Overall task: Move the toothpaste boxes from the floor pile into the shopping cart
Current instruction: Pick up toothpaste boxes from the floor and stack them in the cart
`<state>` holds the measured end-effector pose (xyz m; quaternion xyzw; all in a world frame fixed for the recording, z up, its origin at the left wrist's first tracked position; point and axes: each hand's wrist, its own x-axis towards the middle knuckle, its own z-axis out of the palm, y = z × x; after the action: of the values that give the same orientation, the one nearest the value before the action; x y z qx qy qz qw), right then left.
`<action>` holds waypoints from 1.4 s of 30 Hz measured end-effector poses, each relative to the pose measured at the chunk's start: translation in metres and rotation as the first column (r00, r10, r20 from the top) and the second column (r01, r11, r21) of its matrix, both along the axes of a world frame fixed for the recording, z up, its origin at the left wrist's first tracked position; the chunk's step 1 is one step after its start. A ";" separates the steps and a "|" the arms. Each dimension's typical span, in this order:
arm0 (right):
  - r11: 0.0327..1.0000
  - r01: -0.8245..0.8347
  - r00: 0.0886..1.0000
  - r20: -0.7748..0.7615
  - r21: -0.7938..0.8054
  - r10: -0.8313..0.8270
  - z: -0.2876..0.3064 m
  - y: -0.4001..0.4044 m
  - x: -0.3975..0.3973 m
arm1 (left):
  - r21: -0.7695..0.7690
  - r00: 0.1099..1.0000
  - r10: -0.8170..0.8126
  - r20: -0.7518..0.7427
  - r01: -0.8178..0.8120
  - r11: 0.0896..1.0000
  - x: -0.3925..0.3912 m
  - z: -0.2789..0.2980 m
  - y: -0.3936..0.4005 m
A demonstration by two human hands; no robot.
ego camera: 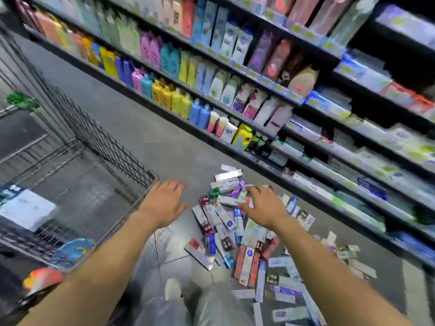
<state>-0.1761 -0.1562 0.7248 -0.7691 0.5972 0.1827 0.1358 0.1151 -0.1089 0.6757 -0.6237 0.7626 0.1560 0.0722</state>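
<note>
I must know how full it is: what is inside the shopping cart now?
Inside the shopping cart lie a white flat package and blue and orange packs. Blur hides what they are; no toothpaste box is clearly visible there. The left arm covers the near corner.

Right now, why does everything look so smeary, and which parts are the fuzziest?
In the head view, motion blur smears the shelf bottles and the shopping cart most; the toothpaste boxes near both hands stay sharper; the wide lens tilts and bends the shelves.
</note>
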 end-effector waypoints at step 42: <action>0.874 0.454 0.723 0.501 0.174 -0.475 -0.746 0.063 -0.070 | 0.279 0.534 0.581 -0.615 -0.541 0.793 -0.151 -0.728 -0.019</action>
<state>-0.2464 -0.0935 -0.0213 -0.6119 0.7058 -0.0642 0.3511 -0.0356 -0.1276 -0.0525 -0.7318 0.4895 0.4059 -0.2450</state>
